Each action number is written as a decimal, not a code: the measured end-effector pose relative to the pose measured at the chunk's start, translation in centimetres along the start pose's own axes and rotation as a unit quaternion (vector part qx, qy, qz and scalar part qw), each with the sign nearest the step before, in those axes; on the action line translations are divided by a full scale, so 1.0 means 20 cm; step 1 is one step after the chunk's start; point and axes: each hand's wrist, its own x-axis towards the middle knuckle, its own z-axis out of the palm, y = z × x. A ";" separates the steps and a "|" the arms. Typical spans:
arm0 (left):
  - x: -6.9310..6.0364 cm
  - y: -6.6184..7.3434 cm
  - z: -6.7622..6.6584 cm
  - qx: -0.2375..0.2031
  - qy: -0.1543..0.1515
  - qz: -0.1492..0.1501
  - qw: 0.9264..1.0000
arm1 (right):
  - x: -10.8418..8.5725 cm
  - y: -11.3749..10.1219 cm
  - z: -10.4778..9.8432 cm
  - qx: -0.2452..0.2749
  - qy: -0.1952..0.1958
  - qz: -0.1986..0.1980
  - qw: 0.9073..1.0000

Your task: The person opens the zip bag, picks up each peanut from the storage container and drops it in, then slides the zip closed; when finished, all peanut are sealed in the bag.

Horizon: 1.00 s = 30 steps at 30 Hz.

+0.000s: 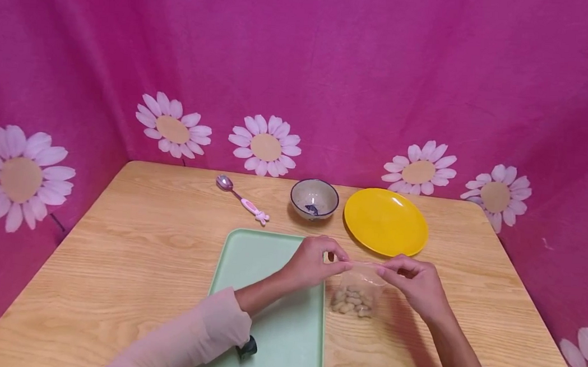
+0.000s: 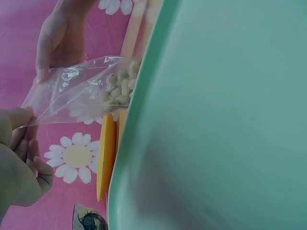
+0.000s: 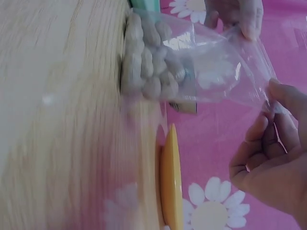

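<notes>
A clear plastic bag (image 1: 367,275) hangs from both hands, its top edge stretched between them. Unshelled peanuts (image 1: 352,300) fill its lower part, seen closely in the right wrist view as peanuts (image 3: 151,62). My left hand (image 1: 318,259) pinches one upper corner between thumb and forefinger. The other corner is pinched by my right hand (image 1: 416,283). In the left wrist view the bag (image 2: 79,93) slants between the two hands, beside the tray's rim. Whether the bag's bottom touches the table cannot be told.
A pale green tray (image 1: 285,334) lies under the left forearm. Behind it are a spoon with a pink rabbit handle (image 1: 244,202), a small patterned bowl (image 1: 315,199) and a yellow plate (image 1: 385,221). A pink daisy-print cloth (image 1: 330,84) hangs around the wooden table (image 1: 133,252).
</notes>
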 end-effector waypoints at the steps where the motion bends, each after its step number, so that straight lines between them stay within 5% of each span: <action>1: -0.01 0.00 -0.01 -0.001 -0.003 -0.005 1.000 | -0.01 0.00 -0.01 -0.008 -0.001 -0.004 1.000; 10: -0.04 0.00 -0.04 -0.010 0.012 -0.079 0.997 | -0.03 0.02 -0.07 -0.093 0.002 -0.102 0.990; 16: -0.04 0.06 -0.02 -0.046 0.048 -0.083 0.994 | -0.04 0.02 -0.12 -0.055 0.014 -0.103 0.993; 22: -0.09 0.13 -0.03 -0.069 -0.012 -0.056 0.996 | -0.07 -0.01 -0.20 0.007 -0.119 -0.113 0.986; 27: -0.11 0.18 -0.04 -0.135 -0.096 -0.065 0.984 | -0.07 -0.03 -0.30 0.080 -0.243 -0.115 0.960; 30: -0.10 0.17 -0.04 -0.161 -0.129 -0.091 0.974 | -0.04 -0.01 -0.31 0.124 -0.304 -0.084 0.941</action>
